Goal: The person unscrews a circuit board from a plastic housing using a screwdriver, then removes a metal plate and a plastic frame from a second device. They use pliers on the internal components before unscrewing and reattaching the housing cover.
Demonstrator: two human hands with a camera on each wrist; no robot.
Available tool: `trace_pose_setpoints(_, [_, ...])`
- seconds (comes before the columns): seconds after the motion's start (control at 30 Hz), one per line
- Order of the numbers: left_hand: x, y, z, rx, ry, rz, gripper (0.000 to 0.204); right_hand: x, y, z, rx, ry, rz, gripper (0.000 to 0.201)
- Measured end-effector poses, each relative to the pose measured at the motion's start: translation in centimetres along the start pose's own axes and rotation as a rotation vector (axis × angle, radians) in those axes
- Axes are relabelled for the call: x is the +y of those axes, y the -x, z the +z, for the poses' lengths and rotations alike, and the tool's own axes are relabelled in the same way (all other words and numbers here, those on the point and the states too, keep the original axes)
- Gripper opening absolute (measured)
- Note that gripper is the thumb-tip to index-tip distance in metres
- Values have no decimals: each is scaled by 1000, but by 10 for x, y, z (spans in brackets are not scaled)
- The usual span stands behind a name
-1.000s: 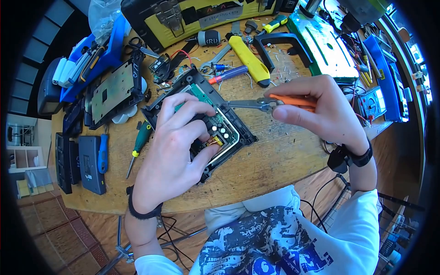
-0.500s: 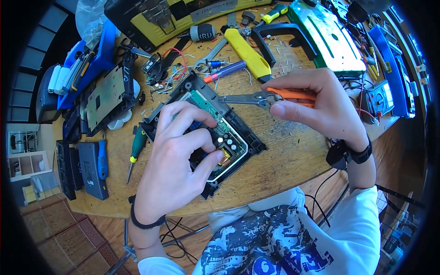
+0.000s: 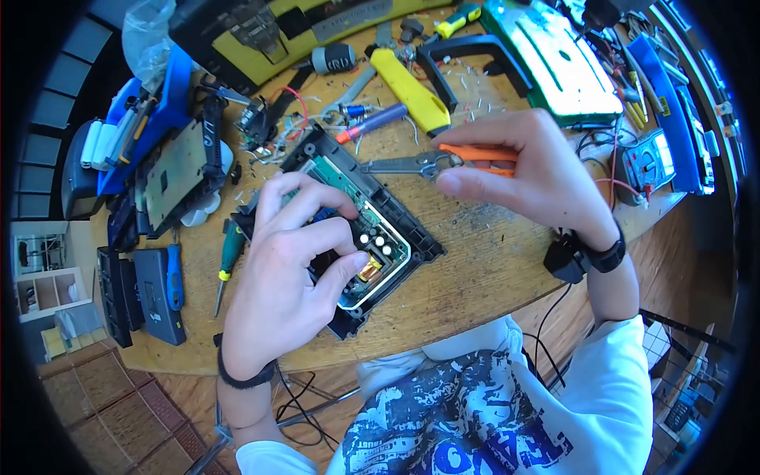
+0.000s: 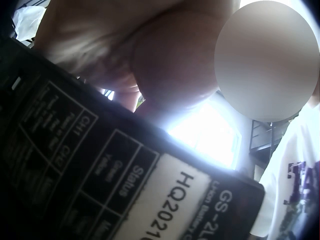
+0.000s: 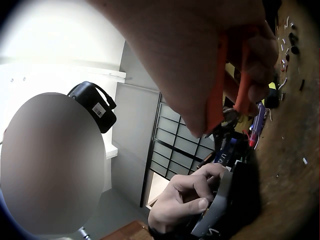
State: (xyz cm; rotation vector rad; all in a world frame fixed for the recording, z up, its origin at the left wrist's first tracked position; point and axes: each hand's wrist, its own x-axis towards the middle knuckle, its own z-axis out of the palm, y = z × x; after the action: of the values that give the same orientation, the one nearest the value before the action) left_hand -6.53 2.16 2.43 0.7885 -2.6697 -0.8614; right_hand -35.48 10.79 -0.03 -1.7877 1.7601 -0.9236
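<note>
A black plastic housing (image 3: pixel 427 247) with a green circuit board (image 3: pixel 336 176) inside lies tilted on the bench. The left hand (image 3: pixel 289 265) grips it from the left, fingers curled over the board and thumb by a yellow-and-copper part (image 3: pixel 370 267). Orange-handled pliers (image 3: pixel 478 153) are held in the right hand (image 3: pixel 526 170), their jaws at the housing's upper right edge; whether they touch it is unclear. The right wrist view shows the orange handles (image 5: pixel 217 95) in the right hand (image 5: pixel 185 55) and the left hand (image 5: pixel 182 200) on the housing. Printed labels (image 4: pixel 165 195) fill the left wrist view.
Beyond the housing lie a yellow-handled tool (image 3: pixel 412 91), a purple tool (image 3: pixel 380 121), a black bracket (image 3: pixel 475 49) and wire scraps. A green screwdriver (image 3: pixel 229 249) and a grey case (image 3: pixel 158 293) lie left. A multimeter (image 3: pixel 647 162) stands right; a yellow-black toolbox (image 3: pixel 261 43) is behind.
The head view has shifted a little. Pliers and right hand have moved slightly left in the picture along with the housing; both hands keep their holds.
</note>
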Motion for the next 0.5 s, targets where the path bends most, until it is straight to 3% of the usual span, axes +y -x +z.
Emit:
trace_pose_setpoints(0.17, [6, 2, -4, 67, -108, 66, 15, 1, 2, -5, 39, -37, -12, 55])
trace_pose_setpoints(0.3, [7, 5, -22, 248, -138, 100, 9, -1, 12, -25, 45, 24, 16, 53])
trace_pose_setpoints(0.37, [3, 5, -44, 218, -176, 184, 26, 3, 21, -34, 48, 48, 23, 55])
trace_pose_setpoints(0.4, [-7, 4, -57, 65, -166, 242, 60, -5, 25, -44, -35, 66, 134, 60])
trace_pose_setpoints(0.43, [-15, 2, -68, -131, -131, 290, 102, -4, 30, -46, -22, 85, 127, 60])
trace_pose_setpoints(0.5, [-19, -5, -73, -341, -222, 212, 134, 2, 38, -53, 85, 231, 85, 59])
